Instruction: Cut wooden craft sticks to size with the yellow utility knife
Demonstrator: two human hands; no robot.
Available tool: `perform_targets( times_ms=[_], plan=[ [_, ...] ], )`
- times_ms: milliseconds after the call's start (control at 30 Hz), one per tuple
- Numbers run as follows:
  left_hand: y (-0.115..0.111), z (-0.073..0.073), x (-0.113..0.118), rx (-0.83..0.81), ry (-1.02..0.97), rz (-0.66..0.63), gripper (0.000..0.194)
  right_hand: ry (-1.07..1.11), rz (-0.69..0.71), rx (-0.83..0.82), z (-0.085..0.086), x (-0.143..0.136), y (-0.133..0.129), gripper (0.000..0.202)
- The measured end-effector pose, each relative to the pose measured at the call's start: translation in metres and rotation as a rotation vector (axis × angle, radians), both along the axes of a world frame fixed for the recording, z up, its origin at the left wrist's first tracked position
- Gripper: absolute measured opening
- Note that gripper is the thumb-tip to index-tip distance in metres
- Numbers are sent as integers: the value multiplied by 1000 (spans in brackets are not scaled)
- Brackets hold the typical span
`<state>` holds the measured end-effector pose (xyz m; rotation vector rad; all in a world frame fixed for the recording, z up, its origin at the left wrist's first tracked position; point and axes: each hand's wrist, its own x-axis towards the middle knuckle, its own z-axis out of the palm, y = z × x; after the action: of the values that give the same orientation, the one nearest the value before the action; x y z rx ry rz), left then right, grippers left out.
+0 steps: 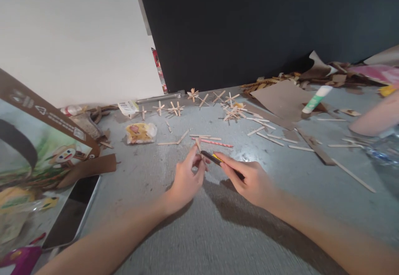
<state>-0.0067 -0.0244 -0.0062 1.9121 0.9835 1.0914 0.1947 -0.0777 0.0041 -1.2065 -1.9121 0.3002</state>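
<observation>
Between the fingertips of my left hand point(189, 176) is a short wooden craft stick point(198, 143), its upper end poking out. My right hand point(246, 177) grips a black and yellow utility knife point(212, 157), whose tip meets the stick. Just beyond my hands lie a red-and-white striped straw point(215, 143) and a few loose craft sticks point(209, 137). Farther back stand or lie several star-shaped pieces made of crossed sticks point(234, 110). The blade's exact contact with the stick is too small to make out.
At left are a printed carton point(67, 154), a phone point(73, 210), a purple tool point(21, 260) and a yellow packet point(141, 133). At right, a glue stick point(317, 99) stands tilted by brown cardboard point(283, 100) and scattered sticks. A dark panel point(249, 29) rises behind.
</observation>
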Motion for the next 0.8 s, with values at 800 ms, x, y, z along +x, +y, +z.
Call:
perform_targets(
  times_ms=[800],
  plan=[
    [6, -1, -1, -32, 26, -22, 51, 9, 1, -20, -1, 1, 0, 42]
  ],
)
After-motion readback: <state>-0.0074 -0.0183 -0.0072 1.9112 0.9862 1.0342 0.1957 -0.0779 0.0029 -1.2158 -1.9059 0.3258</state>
